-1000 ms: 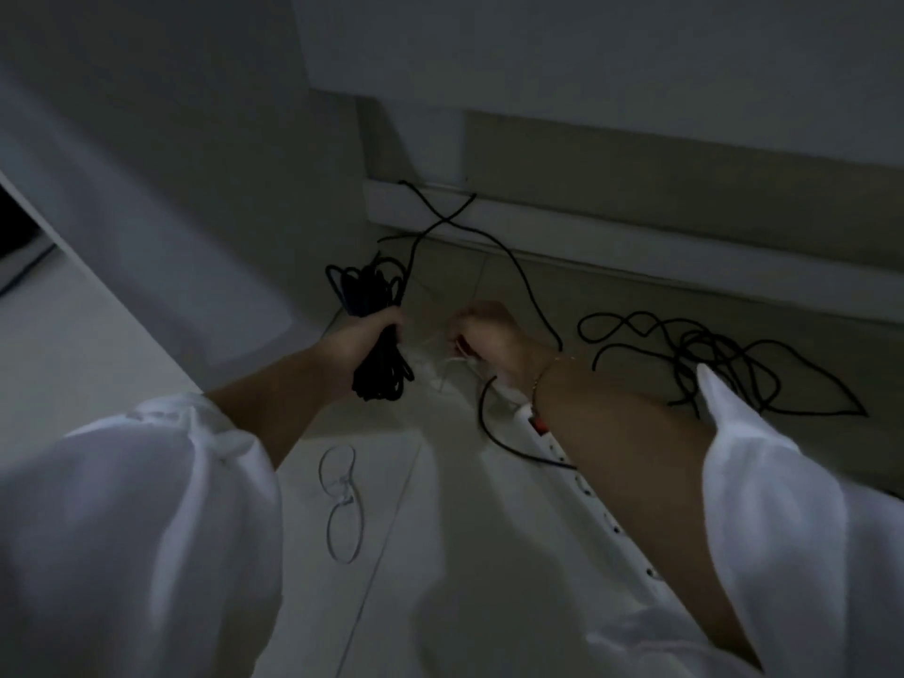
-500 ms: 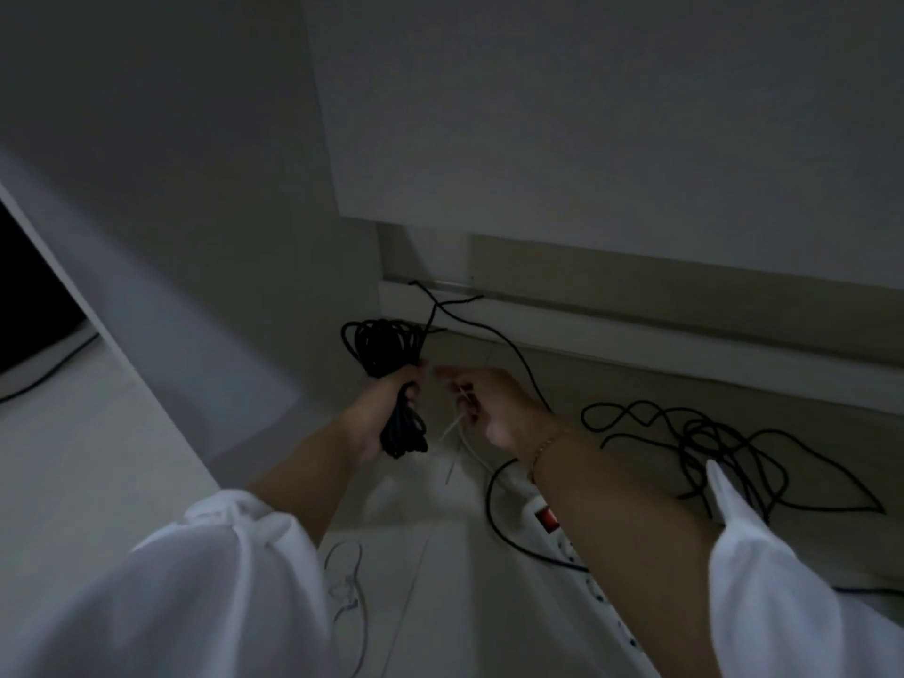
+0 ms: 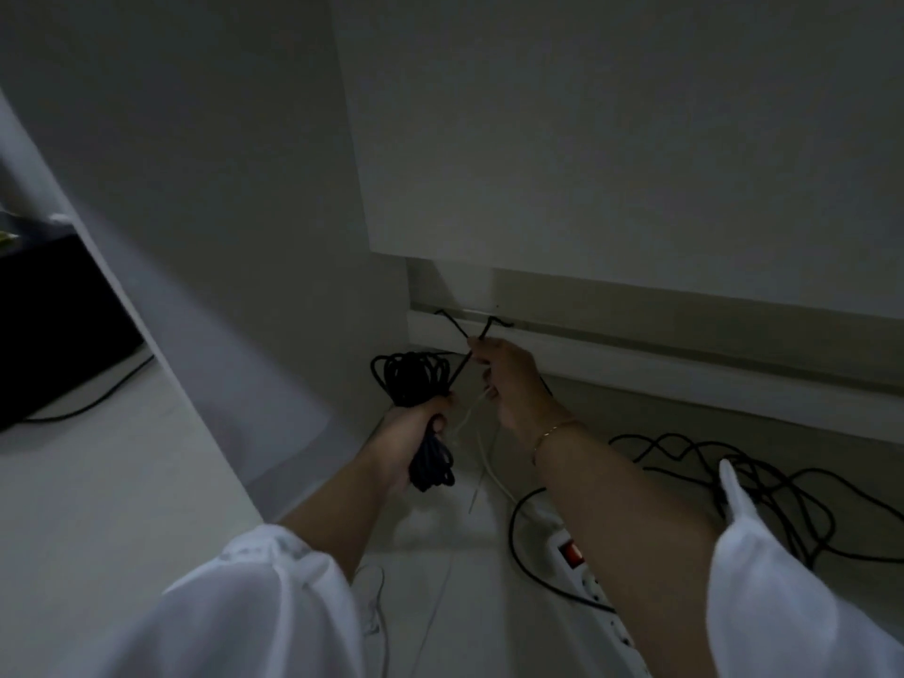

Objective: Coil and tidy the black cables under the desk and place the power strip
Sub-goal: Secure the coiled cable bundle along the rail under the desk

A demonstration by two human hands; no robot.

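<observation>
Left hand: the left hand grips the coiled bundle around its middle, fingers curled tight, the same hold as a second ago.
Right hand: the right hand has risen from low beside the power strip and now pinches the loose strand at its fingertips, at 2 o'clock from the bundle.
Loose strand: it runs from the bundle up to the pinch, then on towards the skirting board at 12 o'clock, where it bends sharply.
White strand: a thin white strand hangs under the right hand; whether the hand holds it I cannot tell.
Power strip: the power strip lies on the floor at 5 o'clock from the hands, its red switch facing up; the right forearm crosses over it.
Loose tangle: another loose tangle of black cable lies on the floor at 3 o'clock, untouched.
Meaning: in my judgement the rise means one more turn is being taken onto the bundle; the first cable is nearly coiled, but the tangle and placing the strip are not yet done.
</observation>
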